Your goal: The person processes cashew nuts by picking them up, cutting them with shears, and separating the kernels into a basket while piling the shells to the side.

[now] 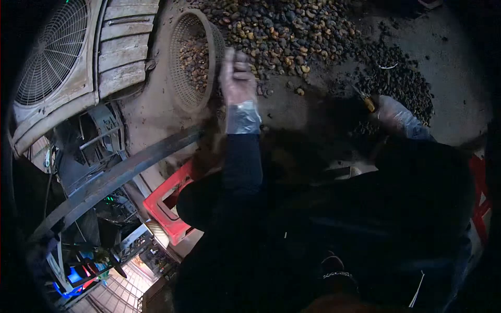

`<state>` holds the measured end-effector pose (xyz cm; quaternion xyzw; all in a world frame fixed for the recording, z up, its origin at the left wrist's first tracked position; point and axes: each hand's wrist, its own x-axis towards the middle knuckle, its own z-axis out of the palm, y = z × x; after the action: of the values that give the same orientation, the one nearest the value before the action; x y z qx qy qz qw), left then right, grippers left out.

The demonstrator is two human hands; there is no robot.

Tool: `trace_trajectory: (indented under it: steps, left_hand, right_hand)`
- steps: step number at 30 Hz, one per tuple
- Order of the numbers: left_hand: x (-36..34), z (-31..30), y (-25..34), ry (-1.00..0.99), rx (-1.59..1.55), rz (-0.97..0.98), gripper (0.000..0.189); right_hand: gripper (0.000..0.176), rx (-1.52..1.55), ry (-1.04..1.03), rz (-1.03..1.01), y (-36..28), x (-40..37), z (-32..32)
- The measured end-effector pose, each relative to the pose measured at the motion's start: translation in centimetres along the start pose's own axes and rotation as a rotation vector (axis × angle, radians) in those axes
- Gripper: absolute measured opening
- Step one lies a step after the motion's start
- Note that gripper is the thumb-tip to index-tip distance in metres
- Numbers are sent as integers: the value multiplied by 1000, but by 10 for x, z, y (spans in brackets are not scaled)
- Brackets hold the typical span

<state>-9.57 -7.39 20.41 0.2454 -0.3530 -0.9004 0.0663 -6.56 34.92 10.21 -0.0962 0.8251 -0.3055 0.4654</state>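
My left hand (pixel 240 81), in a clear plastic glove with silvery tape at the wrist, is beside the right rim of a round perforated basket (pixel 214 60). Motion blurs it, but its fingers look apart with nothing showing between them. Brown cashew-like nuts (pixel 194 65) lie inside the tilted basket. Over to the right, my right hand (pixel 394 113), also in plastic, is closed on a small yellow-handled tool (pixel 369 104) with a thin metal tip; its exact kind is unclear. Ahead of both hands spreads a large pile of brown and yellowish nuts (pixel 282 34).
Dark small pieces (pixel 402 78) are heaped beyond my right hand. A red plastic stool (pixel 169 208) stands at lower left, near a curved metal bar (pixel 120 172). A weathered fan unit (pixel 57 52) occupies the upper left. More red plastic (pixel 481 193) shows at the right edge.
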Motion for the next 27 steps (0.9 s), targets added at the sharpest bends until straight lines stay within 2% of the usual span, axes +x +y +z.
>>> trace_trajectory:
  steps: [1, 3, 4, 5, 6, 7, 9, 10, 12, 13, 14, 16, 18, 20, 21, 23, 24, 27]
  left_hand:
    - [-7, -5, -20, 132, 247, 30, 34]
    - [25, -74, -65, 123, 768, -196, 32]
    - [53, -160, -99, -366, 795, -43, 29]
    - [21, -106, -114, 10, 1374, -172, 25]
    - [2, -77, -120, -42, 1465, -185, 25]
    - [3, -88, -136, -252, 1753, -3, 29]
    - [-12, -98, -158, -335, 1987, 167, 29]
    - [-10, -105, -164, -341, 1983, 168, 29]
    - [-2, -117, -171, -221, 2009, -53, 25]
    - [-2, -133, -170, -217, 2011, -51, 25]
    - [-4, -140, -161, -72, 1490, -149, 22]
    - [-10, -153, -140, 0, 718, -152, 16]
    - [19, -169, -123, 8, 617, -192, 16]
    - [28, -142, -130, 238, 1002, -171, 19]
    - [27, -134, -135, 237, 1001, -172, 19]
    - [36, -119, -146, 78, 1496, -71, 21]
    - [61, -163, -168, -33, 1660, 43, 26]
    - [37, -131, -183, -156, 1808, 6, 26]
  right_hand:
    - [50, 4, -15, 50, -5, -6, -3]
    - [50, 9, -15, 91, -9, -10, -12]
    - [51, 16, -23, 113, -15, -14, -13]
    - [50, 45, 5, 75, -6, -11, -6]
    - [50, 72, 32, 36, 3, -7, 1]
    - [50, 99, 58, -3, 12, -3, 8]
    - [50, 99, 58, -21, 18, -3, 13]
    - [50, 88, 54, -20, 20, -3, 13]
    - [50, 62, 39, -6, 26, -4, 16]
    - [50, 57, 33, -1, 28, -4, 18]
    - [50, 55, 28, 6, 32, -2, 19]
    - [50, 63, 21, 29, 41, 0, 19]
    - [50, 53, 8, 43, 48, 4, 21]
    - [47, 38, 3, 29, 56, 8, 26]
    - [45, 18, 3, 8, 56, 10, 27]
    - [43, -21, 8, -30, 58, 6, 27]
    - [43, -15, 28, -39, 50, 0, 25]
    - [42, 1, 54, -47, 38, -9, 23]
